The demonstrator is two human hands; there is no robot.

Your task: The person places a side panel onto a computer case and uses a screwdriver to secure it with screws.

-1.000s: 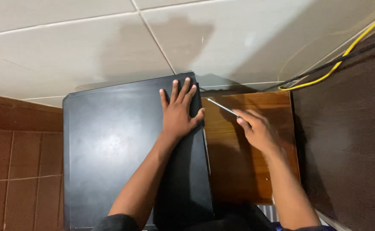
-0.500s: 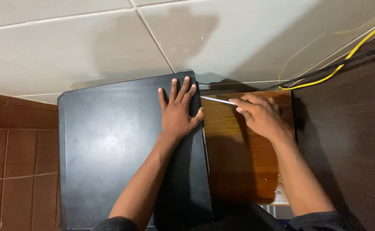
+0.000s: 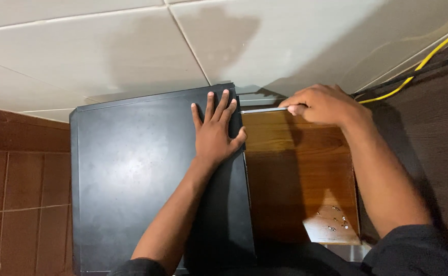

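A large black flat-sided case lies on its side on the floor. My left hand rests flat on its upper right corner, fingers spread. My right hand grips the handle of a screwdriver, and its thin metal shaft points left with the tip at the case's far right edge. The handle itself is hidden inside my fist.
A brown wooden board lies right of the case, with several small screws near its front corner. A yellow cable and black cables run along the dark wall at the right. Pale floor tiles are ahead and red-brown tiles to the left.
My right hand has swung the screwdriver from a slanted hold over the board up and left to the case's far edge. My left hand has stayed flat on the case.
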